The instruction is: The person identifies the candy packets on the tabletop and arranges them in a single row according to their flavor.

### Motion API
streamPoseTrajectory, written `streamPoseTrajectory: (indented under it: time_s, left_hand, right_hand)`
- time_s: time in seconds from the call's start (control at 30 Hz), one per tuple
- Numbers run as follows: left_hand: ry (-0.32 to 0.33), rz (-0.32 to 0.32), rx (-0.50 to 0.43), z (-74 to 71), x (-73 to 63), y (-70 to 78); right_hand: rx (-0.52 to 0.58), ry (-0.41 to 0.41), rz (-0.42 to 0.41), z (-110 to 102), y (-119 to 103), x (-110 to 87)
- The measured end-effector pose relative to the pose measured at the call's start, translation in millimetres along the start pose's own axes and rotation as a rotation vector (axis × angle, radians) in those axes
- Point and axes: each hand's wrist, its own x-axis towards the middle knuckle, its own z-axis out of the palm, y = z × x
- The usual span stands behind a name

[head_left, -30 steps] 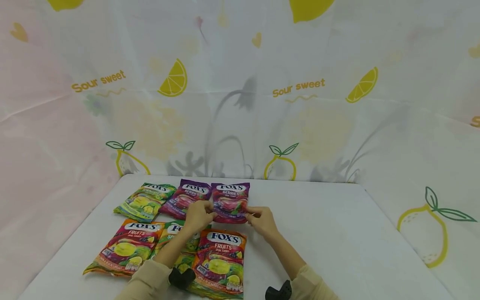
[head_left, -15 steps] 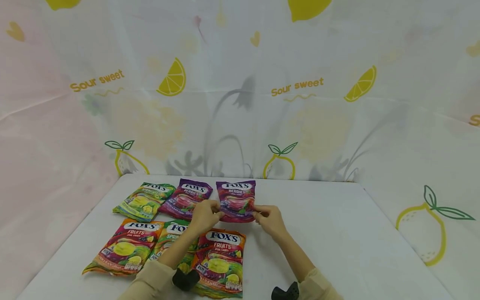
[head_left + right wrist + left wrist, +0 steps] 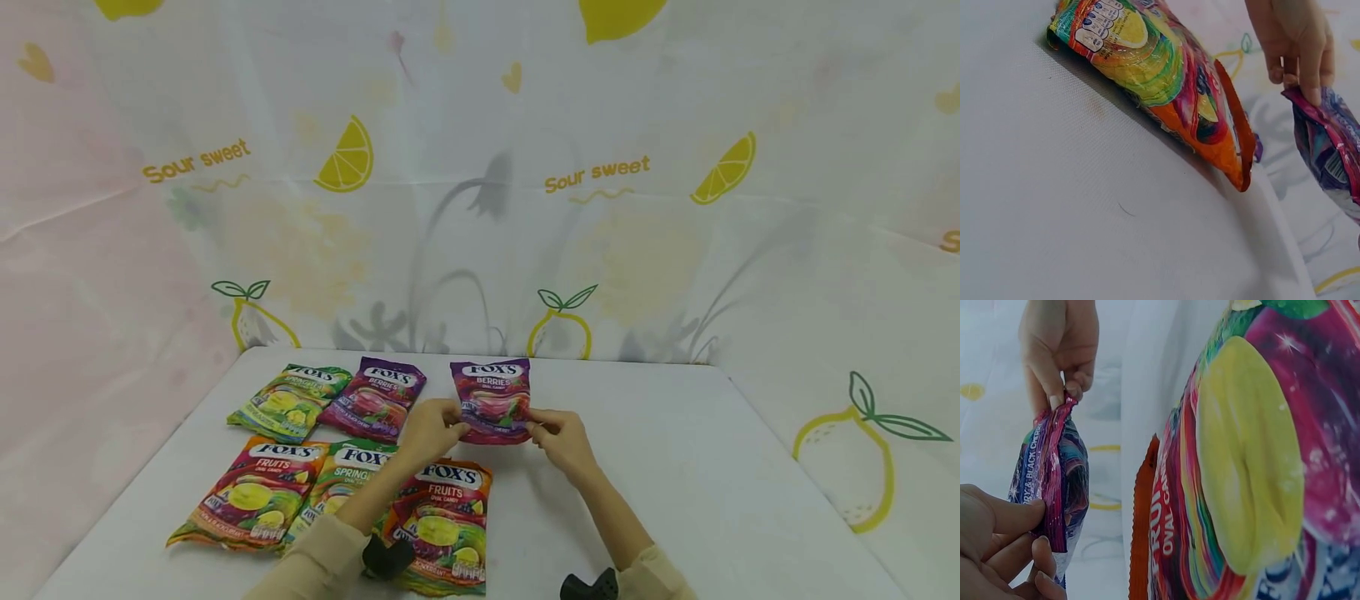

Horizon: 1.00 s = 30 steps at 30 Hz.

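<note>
Both hands hold a purple berries candy bag by its lower corners at the back of the table. My left hand pinches the left corner, thumb on the front; the left wrist view shows that thumb and fingers on the sealed edge. At the other corner my right hand pinches the same edge. In the right wrist view the bag hangs at the right side, mostly cut off by the frame. Below the left forearm lie a green springtime candy bag and a red-orange fruits candy bag, both partly covered.
Left of the held bag lies another purple berries bag, with a yellow-green candy bag beside it. A second fruits bag lies at front left. The white table ends at a lemon-print cloth behind.
Both hands have moved right along the back of the table with the purple berries bag, widening the gap from the other berries bag. The remaining bags stay in place.
</note>
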Motion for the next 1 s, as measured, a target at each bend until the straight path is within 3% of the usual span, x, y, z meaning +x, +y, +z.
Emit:
streamPoseTrajectory:
  time_s: [0.33, 0.57, 0.8, 1.0]
  left_hand:
    - [-0.036, 0.019, -0.044, 10.0, 1.8, 9.6]
    - [-0.011, 0.139, -0.093, 20.4, 4.7, 8.2]
    - [-0.023, 0.091, -0.071, 30.6, 9.0, 19.6]
    - [-0.035, 0.097, -0.076, 36.8, 10.7, 26.5]
  right_hand:
    - [-0.002, 0.017, -0.009, -15, 1, -2.9]
    - [-0.014, 0.024, -0.013, -27, 2, -5.3]
    - [-0.041, 0.039, -0.007, -39, 4, -7.0]
    - [-0.048, 0.037, -0.029, -49, 5, -8.3]
